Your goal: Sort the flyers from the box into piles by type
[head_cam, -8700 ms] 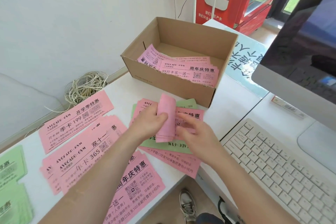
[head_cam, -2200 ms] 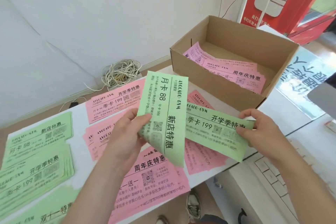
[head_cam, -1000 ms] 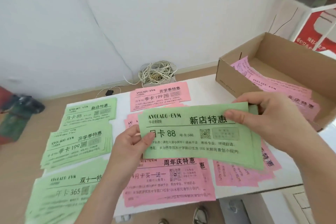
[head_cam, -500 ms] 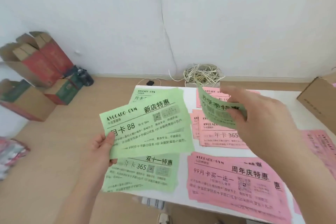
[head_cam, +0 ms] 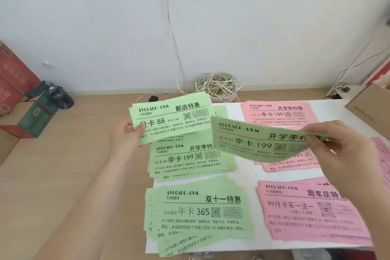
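Observation:
My left hand [head_cam: 126, 134] pinches the left edge of a green "88" flyer [head_cam: 172, 115], held over the far left of the white table [head_cam: 249, 177]. My right hand [head_cam: 337, 139] pinches a green "199" flyer [head_cam: 253, 141] at its right end, above the table's middle. Below lie a green "199" pile [head_cam: 190, 157] and a green "365" pile [head_cam: 200, 213]. Pink piles sit to the right: a "199" pile [head_cam: 278, 112] at the back and a "99" pile [head_cam: 310, 211] in front. A corner of the cardboard box [head_cam: 371, 103] shows at the far right.
A coil of white cable [head_cam: 217, 86] lies on the wooden floor behind the table. Red and green cartons [head_cam: 19, 99] and a dark bottle [head_cam: 61, 96] stand at the left by the wall. More pink flyers [head_cam: 383, 154] reach the right edge.
My view has swung left and down onto the table. My left hand carried the "88" flyer toward the far left pile; my right hand brought the "199" flyer lower over the table's middle.

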`<control>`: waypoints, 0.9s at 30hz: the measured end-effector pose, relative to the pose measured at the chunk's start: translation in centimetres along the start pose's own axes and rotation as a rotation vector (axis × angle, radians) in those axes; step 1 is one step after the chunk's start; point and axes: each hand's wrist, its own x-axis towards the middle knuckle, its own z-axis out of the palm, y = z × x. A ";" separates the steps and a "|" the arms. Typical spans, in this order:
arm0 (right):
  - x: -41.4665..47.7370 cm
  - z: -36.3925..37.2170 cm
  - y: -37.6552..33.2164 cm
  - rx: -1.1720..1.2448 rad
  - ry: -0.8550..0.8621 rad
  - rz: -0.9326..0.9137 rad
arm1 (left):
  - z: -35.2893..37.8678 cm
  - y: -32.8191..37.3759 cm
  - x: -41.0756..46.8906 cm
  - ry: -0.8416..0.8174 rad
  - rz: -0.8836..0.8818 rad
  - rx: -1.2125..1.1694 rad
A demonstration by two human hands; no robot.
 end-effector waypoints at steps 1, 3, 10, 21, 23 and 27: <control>0.1 0.0 -0.4 0.064 -0.052 0.062 | 0.3 0.1 0.5 -0.027 -0.009 -0.017; 0.6 0.7 -0.6 0.137 -0.215 0.197 | 1.0 0.1 1.2 -0.076 -0.023 -0.059; 1.5 10.7 2.5 -0.131 -0.589 0.335 | 2.9 -0.4 0.1 -0.136 -0.052 -0.058; 3.3 12.6 4.4 0.111 -0.459 0.543 | 3.8 -3.2 -2.1 -0.243 -0.164 0.042; 3.4 13.1 4.9 0.004 -0.466 0.502 | 3.9 -3.2 -2.1 -0.286 -0.162 0.107; 3.4 13.8 5.0 -0.146 -0.461 0.437 | 3.8 -2.7 -1.4 -0.299 -0.128 0.239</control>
